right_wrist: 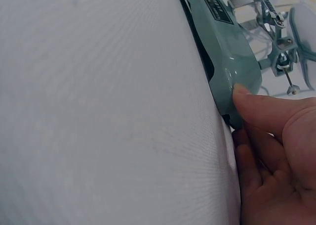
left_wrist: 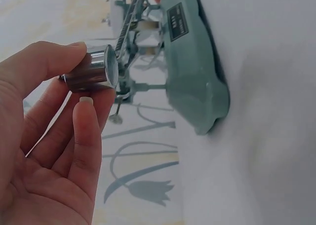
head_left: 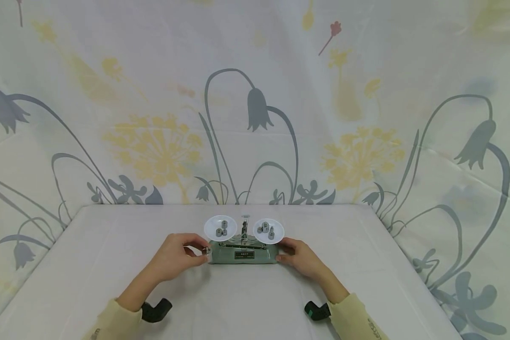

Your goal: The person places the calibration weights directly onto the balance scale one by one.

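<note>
A green balance scale (head_left: 225,258) stands on the white-covered table. Its left pan (head_left: 212,225) and right pan (head_left: 279,228) each hold several small metal weights. My left hand (head_left: 175,257) is just beside the scale's left end, pinching a shiny cylindrical metal weight (left_wrist: 91,70) between thumb and fingers. In the left wrist view the weight is tipped on its side, its flat end toward the scale. At the other end my right hand (head_left: 303,257) holds the base, its thumb (right_wrist: 256,106) pressed on the front corner and its other fingers behind, partly hidden.
White cloth covers the table (head_left: 246,302). Behind its far edge hangs a flower-printed curtain (head_left: 174,94). A black angled piece (head_left: 157,311) shows by the left wrist, and a similar black piece (head_left: 317,311) by the right.
</note>
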Available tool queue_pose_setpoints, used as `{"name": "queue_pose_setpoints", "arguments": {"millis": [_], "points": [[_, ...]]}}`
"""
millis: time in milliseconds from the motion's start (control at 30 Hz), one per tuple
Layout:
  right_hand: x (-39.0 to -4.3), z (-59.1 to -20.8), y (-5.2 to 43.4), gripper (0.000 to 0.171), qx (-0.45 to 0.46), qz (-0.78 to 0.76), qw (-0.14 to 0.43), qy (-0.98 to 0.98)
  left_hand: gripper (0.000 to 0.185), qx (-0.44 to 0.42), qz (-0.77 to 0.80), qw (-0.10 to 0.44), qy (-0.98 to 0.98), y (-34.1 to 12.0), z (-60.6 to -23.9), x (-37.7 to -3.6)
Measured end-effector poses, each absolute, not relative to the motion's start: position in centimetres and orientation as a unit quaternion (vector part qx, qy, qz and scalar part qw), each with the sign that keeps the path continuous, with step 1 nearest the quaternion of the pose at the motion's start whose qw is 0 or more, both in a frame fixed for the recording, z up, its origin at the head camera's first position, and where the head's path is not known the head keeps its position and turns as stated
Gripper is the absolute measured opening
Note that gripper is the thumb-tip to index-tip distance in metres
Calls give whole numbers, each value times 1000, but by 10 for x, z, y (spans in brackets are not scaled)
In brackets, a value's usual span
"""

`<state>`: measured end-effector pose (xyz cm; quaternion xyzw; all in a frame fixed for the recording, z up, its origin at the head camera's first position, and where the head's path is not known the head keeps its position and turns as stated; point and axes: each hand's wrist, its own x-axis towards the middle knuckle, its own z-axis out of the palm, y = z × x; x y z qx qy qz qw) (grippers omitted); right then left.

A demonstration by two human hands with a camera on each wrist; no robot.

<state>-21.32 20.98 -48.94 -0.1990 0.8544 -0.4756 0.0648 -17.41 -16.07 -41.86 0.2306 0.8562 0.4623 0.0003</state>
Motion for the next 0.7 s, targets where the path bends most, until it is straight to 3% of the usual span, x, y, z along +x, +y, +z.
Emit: {"name": "queue_pose_setpoints", "arguments": {"millis": [700], "points": [[-213, -488, 209, 49, -194, -462, 62, 863, 18, 224, 439, -52, 868, -169, -380, -183]]}}
